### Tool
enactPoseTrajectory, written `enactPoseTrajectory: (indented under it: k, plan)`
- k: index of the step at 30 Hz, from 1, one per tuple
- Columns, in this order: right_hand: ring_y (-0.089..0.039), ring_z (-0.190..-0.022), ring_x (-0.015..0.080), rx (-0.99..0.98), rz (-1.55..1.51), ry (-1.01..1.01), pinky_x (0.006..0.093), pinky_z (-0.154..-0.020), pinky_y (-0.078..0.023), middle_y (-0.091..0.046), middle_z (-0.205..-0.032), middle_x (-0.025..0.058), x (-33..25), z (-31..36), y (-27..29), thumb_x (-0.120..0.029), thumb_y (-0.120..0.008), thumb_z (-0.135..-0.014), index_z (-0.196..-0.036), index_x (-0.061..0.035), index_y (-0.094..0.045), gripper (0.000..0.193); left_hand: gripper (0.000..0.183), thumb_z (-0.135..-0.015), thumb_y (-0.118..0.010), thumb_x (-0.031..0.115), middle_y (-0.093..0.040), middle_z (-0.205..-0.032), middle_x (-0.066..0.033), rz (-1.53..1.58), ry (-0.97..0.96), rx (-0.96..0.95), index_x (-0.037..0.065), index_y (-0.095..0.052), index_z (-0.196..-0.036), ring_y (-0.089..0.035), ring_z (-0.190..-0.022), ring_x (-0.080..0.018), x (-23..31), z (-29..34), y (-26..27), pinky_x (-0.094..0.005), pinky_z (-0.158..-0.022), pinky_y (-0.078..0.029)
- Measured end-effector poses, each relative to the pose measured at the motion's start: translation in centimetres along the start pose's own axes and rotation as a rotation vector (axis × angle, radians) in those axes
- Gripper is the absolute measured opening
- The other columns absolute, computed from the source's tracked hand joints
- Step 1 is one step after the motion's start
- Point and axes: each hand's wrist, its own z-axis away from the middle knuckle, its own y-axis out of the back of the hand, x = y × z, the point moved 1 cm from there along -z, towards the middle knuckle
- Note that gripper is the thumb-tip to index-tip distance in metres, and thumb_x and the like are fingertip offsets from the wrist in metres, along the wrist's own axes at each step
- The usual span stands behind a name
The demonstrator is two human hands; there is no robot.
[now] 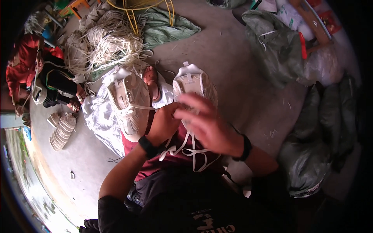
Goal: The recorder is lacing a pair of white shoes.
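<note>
A pale beige and white sneaker (pixel 190 80) stands in front of me, toe toward me, partly hidden by my hands. Over its front part, my left hand (pixel 165 119) is closed; what its fingers grip is hidden. My right hand (pixel 208 126) reaches across the same sneaker, its fingers smeared by motion, so its grip is unclear. White shoelaces (pixel 194 152) hang in loops below the hands, over dark red cloth (pixel 149 165) on my lap. To the left rests a matching sneaker (pixel 127 97), with a lace across its lower eyelets.
A heap of pale laces (pixel 103 39) lies at the far left beside green sacking (pixel 169 28). Another person (pixel 50 73) sits at left, handling cord. A lace bundle (pixel 62 132) lies on the floor. White sheeting (pixel 103 116) spreads underneath; dark green sacks (pixel 274 46) stand at right.
</note>
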Motion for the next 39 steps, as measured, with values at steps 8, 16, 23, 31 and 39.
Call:
enactPoseTrajectory:
  k: [8,16,23,31,39]
  plan:
    - [-0.02,-0.141,0.0447,0.15,0.074,-0.329,0.0491,-0.114,-0.02,-0.018,-0.154,0.0274,7.7,3.4,-2.5,-0.005,-0.063,-0.085,-0.15,-0.0048,-0.021,0.078,0.013,-0.086,-0.066,0.011,-0.067,-0.079,-0.0072,-0.044,-0.147,-0.01,-0.001,-0.066,-0.093,-0.065,-0.075,-0.0138,-1.3,-0.8,1.6,-0.0288,-0.071,-0.052]
    - [-0.015,-0.143,0.0453,0.193,-0.007,-0.347,0.0498,-0.116,-0.015,-0.01,-0.155,0.0291,10.0,3.7,-5.2,-0.011,-0.058,-0.091,-0.151,0.0008,-0.009,0.078,0.018,-0.079,-0.07,0.008,-0.064,-0.094,-0.01,-0.217,-0.259,-0.025,0.005,-0.066,-0.097,-0.064,-0.087,-0.0257,-0.3,-1.5,2.1,-0.0354,-0.078,-0.052]
    - [-0.005,-0.145,0.0445,0.216,0.036,-0.339,0.0502,-0.117,-0.006,-0.004,-0.156,0.028,10.5,4.8,-5.5,-0.018,-0.048,-0.097,-0.151,0.0028,0.0,0.075,0.042,-0.072,-0.076,0.017,-0.049,-0.12,-0.0094,-0.769,-0.647,0.061,0.012,-0.062,-0.111,-0.045,-0.117,-0.0298,2.6,-2.0,2.0,-0.0427,-0.096,-0.041]
    - [-0.009,-0.144,0.0446,0.27,-0.05,-0.389,0.0499,-0.117,-0.009,-0.006,-0.156,0.027,10.1,5.3,-5.3,-0.02,-0.048,-0.098,-0.15,0.0038,0.0,0.075,0.042,-0.07,-0.077,0.021,-0.053,-0.115,-0.0091,-0.852,-0.806,-0.164,0.009,-0.062,-0.107,-0.047,-0.116,-0.0294,3.4,-4.1,1.8,-0.0417,-0.1,-0.04]
    - [-0.006,-0.144,0.0461,0.235,0.014,-0.347,0.0511,-0.117,-0.007,-0.002,-0.157,0.0268,10.1,6.2,-4.3,-0.021,-0.052,-0.095,-0.15,0.004,0.002,0.081,0.034,-0.071,-0.076,0.018,-0.059,-0.108,-0.0099,-0.857,-0.776,-0.331,0.006,-0.063,-0.101,-0.056,-0.108,-0.029,3.7,-5.3,0.2,-0.0412,-0.099,-0.04]
